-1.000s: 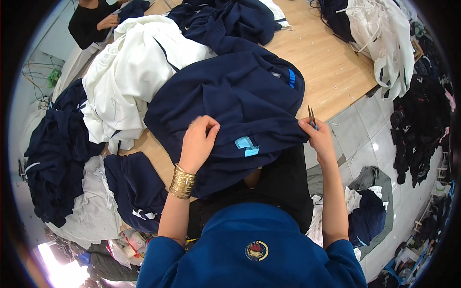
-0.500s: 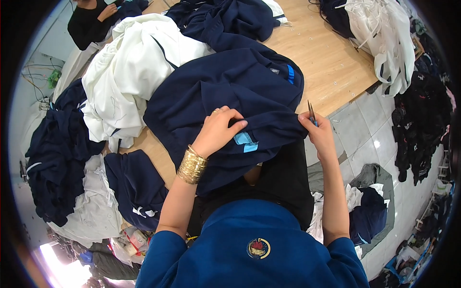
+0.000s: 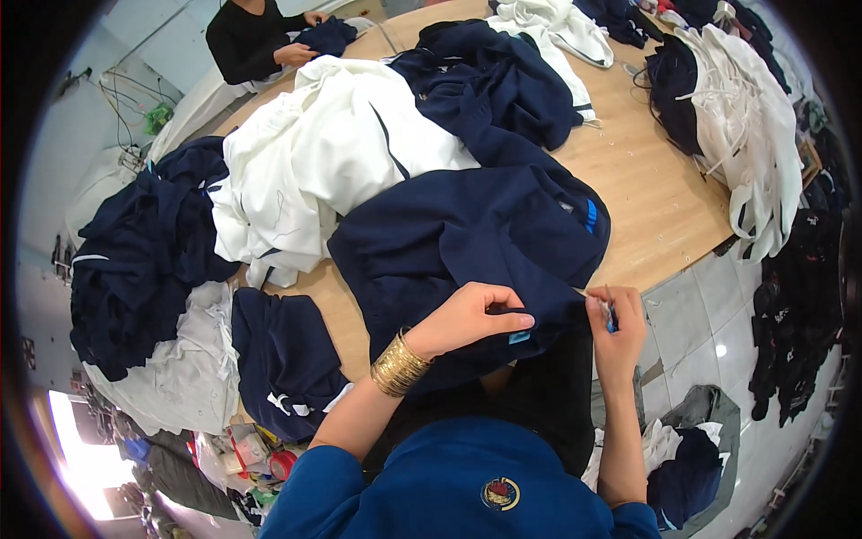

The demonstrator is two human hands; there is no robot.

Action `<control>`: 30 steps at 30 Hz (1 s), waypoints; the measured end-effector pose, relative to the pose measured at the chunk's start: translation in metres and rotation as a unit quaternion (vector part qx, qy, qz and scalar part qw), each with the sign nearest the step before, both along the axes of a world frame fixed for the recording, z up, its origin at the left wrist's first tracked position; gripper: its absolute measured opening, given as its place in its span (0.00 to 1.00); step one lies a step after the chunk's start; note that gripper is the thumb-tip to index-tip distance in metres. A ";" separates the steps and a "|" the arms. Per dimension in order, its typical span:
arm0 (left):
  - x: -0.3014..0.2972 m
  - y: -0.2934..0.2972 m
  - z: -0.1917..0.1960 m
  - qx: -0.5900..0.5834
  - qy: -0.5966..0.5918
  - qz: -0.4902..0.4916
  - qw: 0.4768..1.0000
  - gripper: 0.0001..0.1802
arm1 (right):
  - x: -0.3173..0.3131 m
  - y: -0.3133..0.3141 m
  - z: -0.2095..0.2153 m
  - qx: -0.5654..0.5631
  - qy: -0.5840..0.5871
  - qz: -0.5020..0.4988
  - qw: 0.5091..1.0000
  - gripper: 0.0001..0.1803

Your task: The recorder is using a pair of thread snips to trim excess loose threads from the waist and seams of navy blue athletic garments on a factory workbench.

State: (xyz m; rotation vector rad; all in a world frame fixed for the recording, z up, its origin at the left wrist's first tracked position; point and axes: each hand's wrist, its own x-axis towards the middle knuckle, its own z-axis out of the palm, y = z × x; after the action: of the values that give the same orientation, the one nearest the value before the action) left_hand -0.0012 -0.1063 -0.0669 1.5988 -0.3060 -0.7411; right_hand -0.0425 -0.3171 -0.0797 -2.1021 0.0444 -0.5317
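Note:
A navy garment (image 3: 431,225) with a soft, smooth surface lies spread over the table edge and down to my lap. My left hand (image 3: 471,319), with gold bangles at its wrist, pinches the cloth between thumb and fingers beside a small light-blue label (image 3: 519,338). At the garment's right edge, my right hand (image 3: 618,328) is closed around small thread snips (image 3: 611,316); a metal tip and a bit of blue show between the fingers. Whether its fingertips also hold cloth or a thread is too small to tell. A bright blue strip (image 3: 592,216) shows on the garment's far right side.
White garments (image 3: 332,144) are heaped behind, with more navy ones (image 3: 494,81) farther back. Navy piles (image 3: 144,260) and a folded navy piece (image 3: 283,359) sit at left. White clothes (image 3: 745,135) hang over the table's right end. A person (image 3: 247,40) handles navy cloth at far left.
The view has shifted, so the table's far side shows more. The left hand has moved along the cloth, now covering most of the label. The snips have turned back into the right hand's curled fingers.

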 end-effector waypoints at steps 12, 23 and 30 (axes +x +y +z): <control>-0.012 -0.010 0.032 -0.062 0.037 0.071 0.995 0.09 | -0.023 -0.004 0.050 -0.153 -0.007 0.122 0.981 0.14; -0.017 -0.013 0.044 -0.099 0.062 0.082 0.990 0.09 | -0.028 -0.002 0.053 -0.262 -0.075 0.117 0.955 0.15; -0.017 -0.014 0.044 -0.142 0.093 0.084 0.982 0.09 | -0.026 0.000 0.054 -0.253 -0.072 0.115 0.958 0.15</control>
State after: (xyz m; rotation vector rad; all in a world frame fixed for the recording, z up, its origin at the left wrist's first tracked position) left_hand -0.0184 -0.1206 -0.0228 1.2582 -0.1308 -0.6774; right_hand -0.0689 -0.3167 -0.0259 -2.5113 -0.4591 -0.5968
